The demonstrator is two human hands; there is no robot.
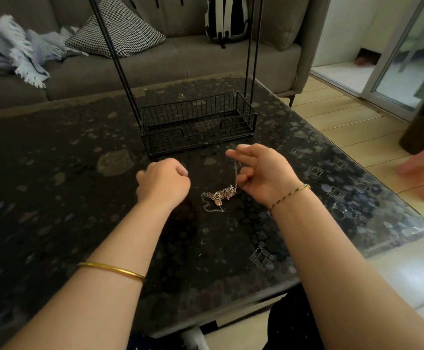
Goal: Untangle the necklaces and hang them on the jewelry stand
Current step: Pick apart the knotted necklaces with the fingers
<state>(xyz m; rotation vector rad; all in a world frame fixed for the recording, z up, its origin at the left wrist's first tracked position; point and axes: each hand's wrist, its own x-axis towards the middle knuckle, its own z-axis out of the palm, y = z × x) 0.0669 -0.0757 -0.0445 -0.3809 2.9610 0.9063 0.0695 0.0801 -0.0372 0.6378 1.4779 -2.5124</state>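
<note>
Necklaces (219, 195) tangled on table (79, 173); right hand (259, 173) pinches 1 chain (235, 173).

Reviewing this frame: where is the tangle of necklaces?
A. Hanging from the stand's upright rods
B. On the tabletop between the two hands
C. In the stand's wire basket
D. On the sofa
B: the tangle of necklaces lies on the dark table, between the left hand and the right hand, which pinches one chain rising from it. No chain shows in the wire basket.
</note>
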